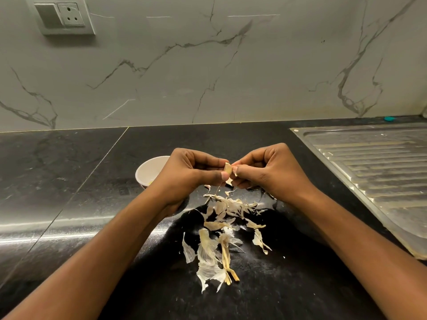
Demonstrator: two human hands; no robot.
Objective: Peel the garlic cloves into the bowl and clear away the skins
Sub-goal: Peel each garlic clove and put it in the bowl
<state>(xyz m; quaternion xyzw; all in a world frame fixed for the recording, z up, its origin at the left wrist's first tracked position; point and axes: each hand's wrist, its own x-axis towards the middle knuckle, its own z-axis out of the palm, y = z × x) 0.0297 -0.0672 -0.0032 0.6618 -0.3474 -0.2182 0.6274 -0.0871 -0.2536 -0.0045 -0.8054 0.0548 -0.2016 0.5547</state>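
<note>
Above the black counter, my left hand point(191, 174) pinches a pale garlic clove point(227, 169) between thumb and fingers. My right hand point(268, 169) meets it from the right and pinches a strip of skin at the clove's edge. A white bowl point(147, 168) stands just left of my left hand, which partly hides it. A heap of papery garlic skins point(221, 229) and dry stem pieces lies on the counter below both hands.
A steel sink drainboard point(374, 167) fills the right side of the black counter point(69, 181). A marble wall with a switch and socket plate point(62, 16) rises behind. A small teal object point(389, 118) sits at the counter's back right.
</note>
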